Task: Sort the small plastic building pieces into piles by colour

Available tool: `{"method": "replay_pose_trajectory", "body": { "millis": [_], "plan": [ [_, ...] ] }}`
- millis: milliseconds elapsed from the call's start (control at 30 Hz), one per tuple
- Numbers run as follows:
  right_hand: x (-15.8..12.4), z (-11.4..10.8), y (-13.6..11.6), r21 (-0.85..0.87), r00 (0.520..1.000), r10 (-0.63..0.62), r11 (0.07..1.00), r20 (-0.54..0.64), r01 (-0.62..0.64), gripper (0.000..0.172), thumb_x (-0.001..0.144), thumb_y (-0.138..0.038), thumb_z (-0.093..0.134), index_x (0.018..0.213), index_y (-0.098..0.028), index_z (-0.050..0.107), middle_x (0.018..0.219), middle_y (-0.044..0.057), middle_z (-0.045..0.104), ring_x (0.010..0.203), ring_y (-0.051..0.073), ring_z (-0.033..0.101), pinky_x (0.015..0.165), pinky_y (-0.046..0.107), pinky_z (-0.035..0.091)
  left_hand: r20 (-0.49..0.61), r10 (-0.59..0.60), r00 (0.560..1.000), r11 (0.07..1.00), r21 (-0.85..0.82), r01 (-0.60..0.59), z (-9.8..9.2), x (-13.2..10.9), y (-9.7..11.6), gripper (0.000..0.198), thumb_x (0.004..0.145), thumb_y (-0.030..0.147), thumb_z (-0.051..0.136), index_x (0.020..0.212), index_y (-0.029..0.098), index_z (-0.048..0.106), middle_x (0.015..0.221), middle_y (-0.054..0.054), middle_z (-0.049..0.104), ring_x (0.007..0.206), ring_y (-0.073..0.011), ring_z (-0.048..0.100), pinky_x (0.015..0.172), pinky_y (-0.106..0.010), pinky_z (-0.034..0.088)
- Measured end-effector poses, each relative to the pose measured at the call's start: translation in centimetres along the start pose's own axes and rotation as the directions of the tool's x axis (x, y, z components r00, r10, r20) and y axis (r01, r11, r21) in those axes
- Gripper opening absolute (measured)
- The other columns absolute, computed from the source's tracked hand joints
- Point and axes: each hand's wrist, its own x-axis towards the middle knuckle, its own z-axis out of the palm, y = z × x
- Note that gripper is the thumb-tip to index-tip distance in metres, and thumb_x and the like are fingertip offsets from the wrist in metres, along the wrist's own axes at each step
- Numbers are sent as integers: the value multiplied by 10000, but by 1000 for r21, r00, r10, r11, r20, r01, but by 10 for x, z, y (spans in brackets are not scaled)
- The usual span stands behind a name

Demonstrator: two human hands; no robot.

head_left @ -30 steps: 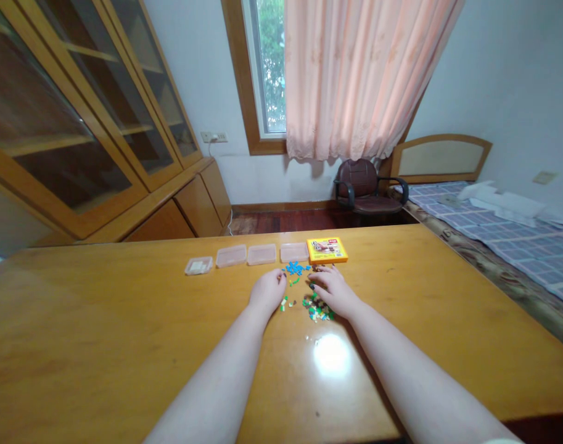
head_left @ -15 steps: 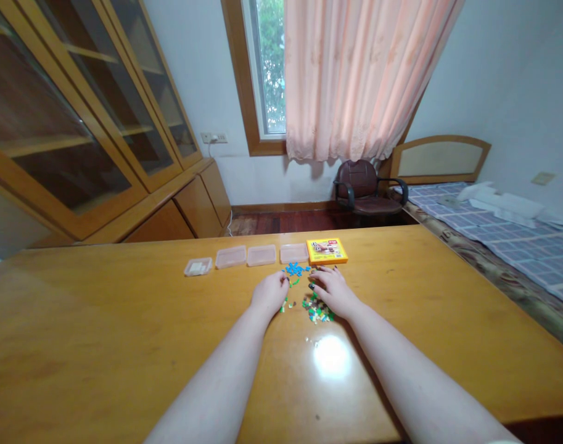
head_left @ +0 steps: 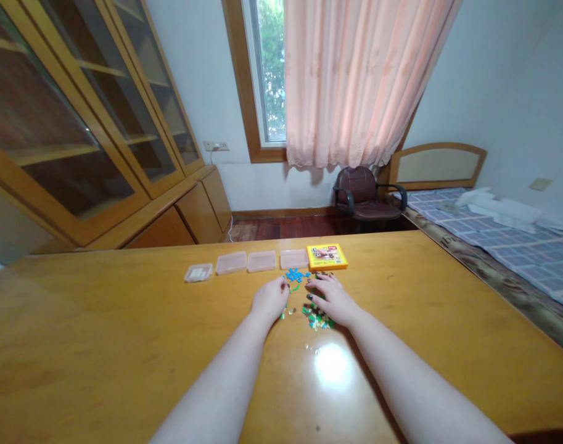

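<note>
Row of clear plastic trays (head_left: pixel 231 263) near far edge. Left hand (head_left: pixel 270 300): fingertips together, can't tell if they pinch a brick. Blue toy bricks (head_left: pixel 295 275) just beyond. Mixed-colour toy bricks (head_left: pixel 317 319) between hands. Yellow box (head_left: pixel 328 258) behind. Right hand (head_left: pixel 333 299): fingers apart, over mixed pile.
</note>
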Motion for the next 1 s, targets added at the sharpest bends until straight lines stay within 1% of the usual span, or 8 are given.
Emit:
{"method": "replay_pose_trajectory", "body": {
  "millis": [200,367,533,833,1000],
  "plan": [
    [0,-1,1,33,1000,-5,999,-14,5,294,827,-315,531,1093,-235,626,1166,58,615,1250,271,380,1054,489,192,-14,26,1000,999,-20,-26,3,2,-3,229,857,340,399,894,243,603,873,-41,682,797,-193,613,627,-257,386],
    [0,-1,3,57,997,-45,997,-55,48,292,821,-307,538,1086,-222,628,1160,69,616,1228,265,409,1042,481,222,-3,13,1000,1000,-9,-13,4,2,-3,253,862,343,389,903,231,612,874,-54,680,798,-192,607,651,-260,390],
    [0,1,6,65,996,-41,997,-76,46,283,818,-299,540,1074,-222,632,1145,73,622,1222,262,418,1040,488,224,-2,11,1000,1000,-12,-11,4,2,-2,248,859,343,392,896,228,608,872,-53,679,791,-190,605,638,-255,383],
    [0,1,6,74,995,-52,996,-88,59,268,819,-298,540,1054,-222,643,1123,69,633,1196,263,444,1032,487,246,-13,14,1000,1000,-13,-15,5,2,-2,233,852,347,392,882,236,594,856,-46,676,772,-191,603,609,-257,368],
    [0,0,5,79,994,-64,994,-87,71,252,824,-309,531,1030,-228,651,1103,67,640,1175,257,461,1023,479,261,-8,16,1000,1000,-15,-16,4,1,-1,242,858,361,385,883,235,590,879,-49,677,782,-185,602,617,-256,367]
  ]
}}
